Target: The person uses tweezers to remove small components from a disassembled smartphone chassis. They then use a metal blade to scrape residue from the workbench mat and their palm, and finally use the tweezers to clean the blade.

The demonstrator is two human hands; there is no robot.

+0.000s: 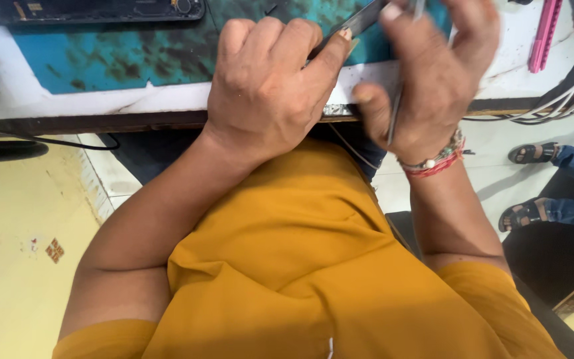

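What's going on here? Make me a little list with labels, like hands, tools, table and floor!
left hand: closed in a fist around a flat dark tool
right hand: blurred, holding thin metal tweezers
wrist: red and beaded bracelets
table: white edge, stained teal mat, dark phone at the back
clothes: mustard shirt
floor: another person's sandalled feet on the right

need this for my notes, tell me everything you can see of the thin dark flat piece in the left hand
The thin dark flat piece is a slim, stiff strip, dark grey with a slight sheen, like metal or glass. It runs slantwise from the left hand up to the right, above the stained teal mat. The left thumb presses along its lower edge and the curled fingers close around its near end, which is hidden. Its far end meets the blurred right hand, which also holds a thin metal tool. Finer detail cannot be made out.
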